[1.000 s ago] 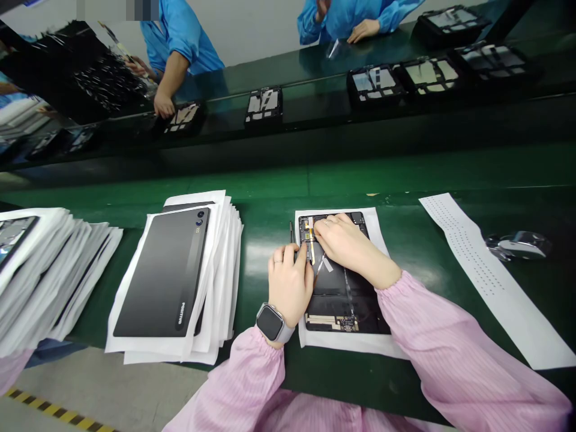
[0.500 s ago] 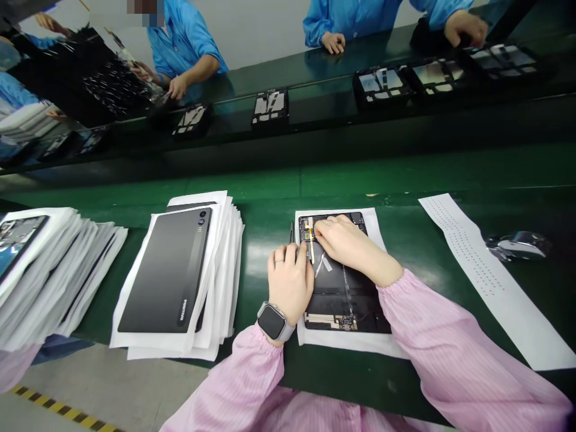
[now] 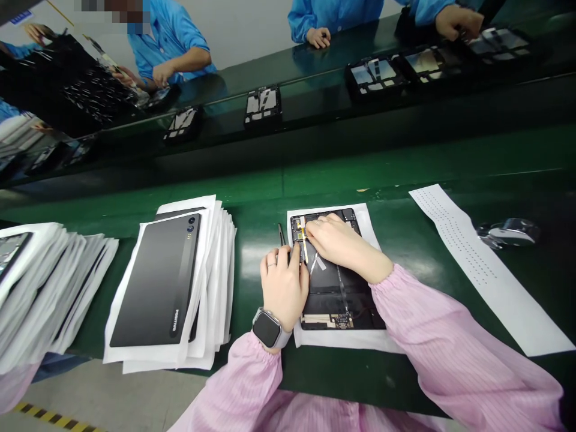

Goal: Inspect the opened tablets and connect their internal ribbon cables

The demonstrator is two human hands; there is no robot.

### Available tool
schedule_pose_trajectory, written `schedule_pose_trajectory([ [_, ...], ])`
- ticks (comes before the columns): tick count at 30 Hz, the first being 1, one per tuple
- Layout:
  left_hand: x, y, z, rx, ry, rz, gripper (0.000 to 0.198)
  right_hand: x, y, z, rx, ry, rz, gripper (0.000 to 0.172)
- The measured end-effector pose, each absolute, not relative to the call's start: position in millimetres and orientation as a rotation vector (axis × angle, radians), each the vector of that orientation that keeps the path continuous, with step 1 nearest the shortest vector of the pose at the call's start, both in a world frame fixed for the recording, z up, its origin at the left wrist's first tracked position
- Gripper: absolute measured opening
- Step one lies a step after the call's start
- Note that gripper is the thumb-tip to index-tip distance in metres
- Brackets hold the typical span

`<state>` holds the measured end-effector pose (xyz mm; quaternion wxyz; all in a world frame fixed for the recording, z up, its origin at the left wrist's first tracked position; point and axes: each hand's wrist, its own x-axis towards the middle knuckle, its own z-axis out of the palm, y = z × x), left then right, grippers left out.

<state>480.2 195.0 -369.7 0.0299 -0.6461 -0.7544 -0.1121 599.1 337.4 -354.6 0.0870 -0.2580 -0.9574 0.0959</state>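
An opened tablet (image 3: 338,294) with its inner parts showing lies on a white sheet (image 3: 369,223) on the green belt. My left hand (image 3: 283,287) rests on the tablet's left edge with fingers curled, holding a thin dark tool (image 3: 281,234) that sticks out past the fingertips. My right hand (image 3: 338,241) lies over the upper part of the tablet, fingertips pressed together on a yellow flex strip (image 3: 303,240) near the top left corner.
A stack of white sheets topped by a grey tablet back cover (image 3: 157,282) sits to the left, another stack (image 3: 40,282) further left. A long perforated paper strip (image 3: 477,264) and a crumpled clear film (image 3: 508,231) lie right. People in blue sleeves work at the far belt (image 3: 315,114) with black trays.
My hands stay on the tablet almost unchanged; the view has shifted slightly. The people across the far belt have moved their hands.
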Motion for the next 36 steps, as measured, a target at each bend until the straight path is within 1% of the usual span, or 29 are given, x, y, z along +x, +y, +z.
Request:
schedule_pose_trajectory([
  [12,484.2,197.3,-371.6,-1.997,-2.282,-0.408,0.04,601.7,338.5,-352.5,-0.771,-2.854,0.318,0.019],
  [21,485.5,200.5,-375.3,-2.028,-2.262,-0.367,0.044,602.0,340.0,-352.8,-0.794,-2.847,0.345,0.016],
  [29,483.5,200.3,-375.9,-2.032,-2.259,-0.356,0.042,606.3,344.2,-349.1,-0.811,-2.865,0.382,0.019],
  [36,482.2,199.3,-379.3,-2.043,-2.235,-0.395,0.045,609.1,348.9,-354.2,-0.792,-2.856,0.386,0.021],
])
